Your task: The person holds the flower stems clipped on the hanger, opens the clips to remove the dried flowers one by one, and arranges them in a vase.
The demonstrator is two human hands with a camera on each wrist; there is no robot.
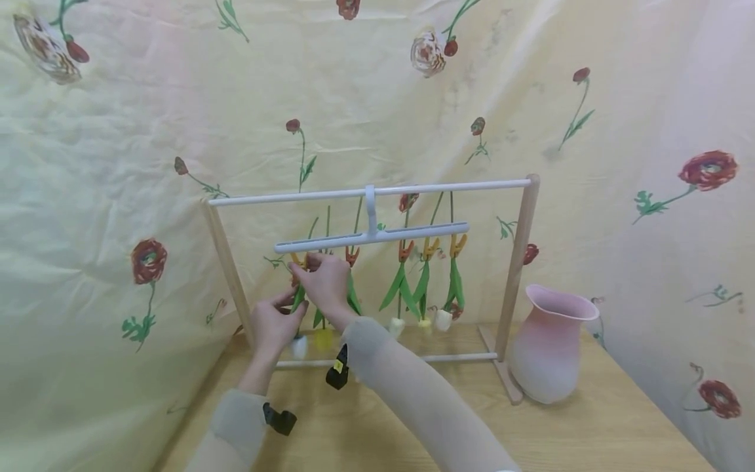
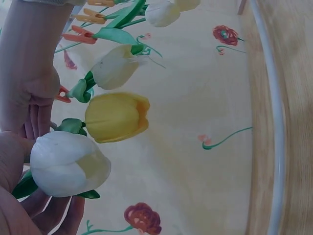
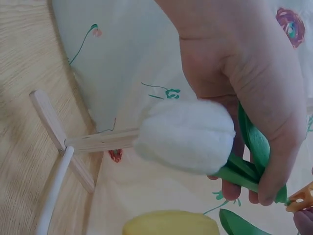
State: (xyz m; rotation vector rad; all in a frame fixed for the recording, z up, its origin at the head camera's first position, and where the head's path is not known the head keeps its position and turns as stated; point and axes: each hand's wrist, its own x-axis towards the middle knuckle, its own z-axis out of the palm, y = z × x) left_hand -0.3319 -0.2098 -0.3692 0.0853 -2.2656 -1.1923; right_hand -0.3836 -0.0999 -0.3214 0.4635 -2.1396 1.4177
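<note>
My left hand (image 1: 276, 326) grips the green stem and leaves of a white tulip (image 3: 186, 137) that hangs head down at the left end of a pale hanger (image 1: 330, 242). Just above it, my right hand (image 1: 326, 283) pinches an orange-yellow clip (image 3: 301, 197) at the stem; whether the clip's jaws are apart is too small to tell. Close beside hangs a yellow tulip (image 2: 115, 117). Farther right along the hanger, several more tulips dangle from clips, among them a white one (image 1: 443, 320).
The hanger hooks over the white top rod (image 1: 454, 187) of a wooden rack, whose right post (image 1: 517, 262) stands near a pink-and-white vase (image 1: 545, 354). A lower rod (image 1: 463, 358) crosses near the wooden tabletop (image 1: 578, 426). Flower-printed cloth (image 1: 377, 111) covers the background.
</note>
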